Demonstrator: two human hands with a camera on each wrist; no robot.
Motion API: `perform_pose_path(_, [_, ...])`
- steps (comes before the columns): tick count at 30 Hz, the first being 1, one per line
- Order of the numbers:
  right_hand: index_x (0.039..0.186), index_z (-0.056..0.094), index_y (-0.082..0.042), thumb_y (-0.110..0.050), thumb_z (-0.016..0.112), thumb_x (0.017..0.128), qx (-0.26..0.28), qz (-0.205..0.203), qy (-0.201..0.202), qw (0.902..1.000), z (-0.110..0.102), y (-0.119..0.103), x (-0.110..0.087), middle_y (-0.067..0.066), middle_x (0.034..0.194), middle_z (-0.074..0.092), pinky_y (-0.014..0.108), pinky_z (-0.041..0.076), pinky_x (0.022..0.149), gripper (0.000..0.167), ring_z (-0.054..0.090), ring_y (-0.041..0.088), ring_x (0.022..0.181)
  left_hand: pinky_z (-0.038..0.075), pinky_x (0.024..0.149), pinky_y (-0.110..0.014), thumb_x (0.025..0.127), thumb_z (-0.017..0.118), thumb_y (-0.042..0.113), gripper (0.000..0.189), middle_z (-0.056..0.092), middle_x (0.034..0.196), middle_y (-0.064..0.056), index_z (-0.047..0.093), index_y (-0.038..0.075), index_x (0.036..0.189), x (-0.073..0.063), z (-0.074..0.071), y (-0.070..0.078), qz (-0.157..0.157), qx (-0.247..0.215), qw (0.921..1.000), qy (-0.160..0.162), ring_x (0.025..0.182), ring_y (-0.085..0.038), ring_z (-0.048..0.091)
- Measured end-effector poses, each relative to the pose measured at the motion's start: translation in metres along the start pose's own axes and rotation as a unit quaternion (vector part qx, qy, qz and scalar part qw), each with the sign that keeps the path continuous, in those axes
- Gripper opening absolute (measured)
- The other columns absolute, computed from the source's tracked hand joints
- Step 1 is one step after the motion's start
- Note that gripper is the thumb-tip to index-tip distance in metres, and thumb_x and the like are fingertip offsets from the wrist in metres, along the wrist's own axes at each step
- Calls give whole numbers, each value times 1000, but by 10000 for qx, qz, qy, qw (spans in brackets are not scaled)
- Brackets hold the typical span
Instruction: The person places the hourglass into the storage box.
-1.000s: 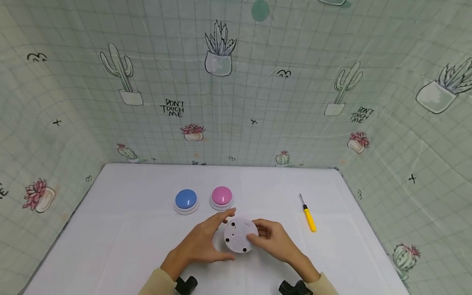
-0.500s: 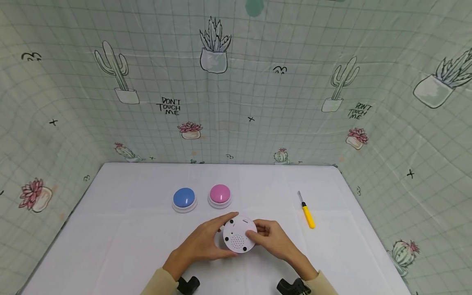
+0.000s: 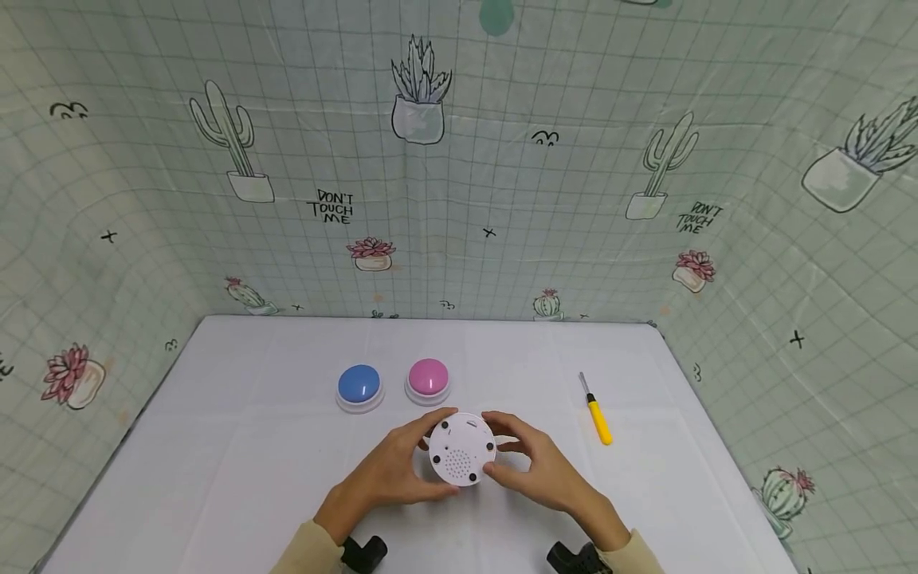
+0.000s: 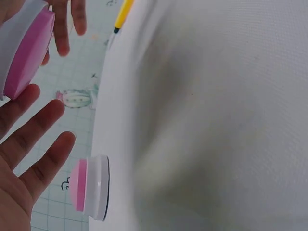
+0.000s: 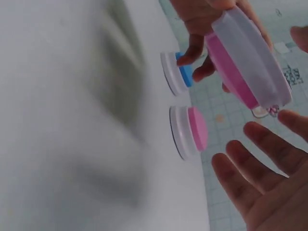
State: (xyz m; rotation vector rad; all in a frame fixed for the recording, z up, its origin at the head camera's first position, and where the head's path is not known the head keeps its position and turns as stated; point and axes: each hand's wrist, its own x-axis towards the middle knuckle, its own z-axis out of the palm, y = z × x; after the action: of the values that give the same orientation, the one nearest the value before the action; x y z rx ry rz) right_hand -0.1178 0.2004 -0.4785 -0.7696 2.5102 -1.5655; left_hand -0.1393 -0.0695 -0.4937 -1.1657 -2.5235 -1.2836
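Upside down between my two hands is a round pink push button [image 3: 461,446]; its white underside carries speaker holes and several black dots. My left hand [image 3: 390,466] grips the rim, thumb at the near side and index finger at the far side. In the right wrist view the pink dome [image 5: 231,72] points toward the table. My right hand [image 3: 545,470] is spread at the button's right edge. From the right wrist, its fingers [image 5: 255,168] look straight and apart from the button; whether the index tip touches the rim I cannot tell.
Behind my hands stand a blue push button [image 3: 359,387] and a second pink push button [image 3: 428,379], both dome up. A screwdriver [image 3: 598,418] with a yellow handle lies to the right. Patterned cloth [image 3: 488,175] encloses the white table [image 3: 244,446] at the back and sides.
My left fingers have closed round the held button's rim. My right thumb has slid off its underside and the right fingers have spread. The button has shifted slightly left and away from me.
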Motion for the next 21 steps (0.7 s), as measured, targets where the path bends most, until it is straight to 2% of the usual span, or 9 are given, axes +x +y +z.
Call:
perform_pose_path(4, [151, 47, -9, -24, 84, 85, -485, -535, 43, 9974, -3, 0, -3, 4, 144, 59, 44, 57, 97, 76, 59, 18, 128, 58, 84, -34, 71, 95, 40, 101, 63, 140, 2, 44, 12, 153, 1, -2, 1, -12, -141, 9999, 11, 103, -8, 61])
perform_pose_path(9, [152, 45, -13, -27, 87, 83, -827, -947, -19, 9921, -3, 1, -3, 2, 143, 59, 45, 57, 95, 81, 59, 19, 127, 58, 84, -35, 70, 95, 41, 101, 63, 140, 2, 45, 13, 153, 2, -3, 3, -43, -210, 9998, 31, 103, -8, 61])
perform_pose_path(15, [152, 44, -7, -23, 88, 82, -650, -1167, -56, 9910, 0, -1, -2, 7, 142, 60, 38, 60, 89, 84, 61, 19, 122, 58, 84, -34, 70, 96, 41, 101, 63, 138, 1, 44, 10, 152, 1, 1, 3, 75, -258, 9996, 108, 102, -8, 61])
perform_pose_path(21, [150, 42, 4, -17, 88, 82, -364, -1124, -91, 9929, 3, -2, -1, 13, 142, 60, 35, 61, 86, 85, 65, 20, 117, 58, 83, -33, 66, 98, 37, 104, 63, 137, 0, 44, 8, 150, 1, 3, 4, 36, -236, 9995, 196, 102, -8, 60])
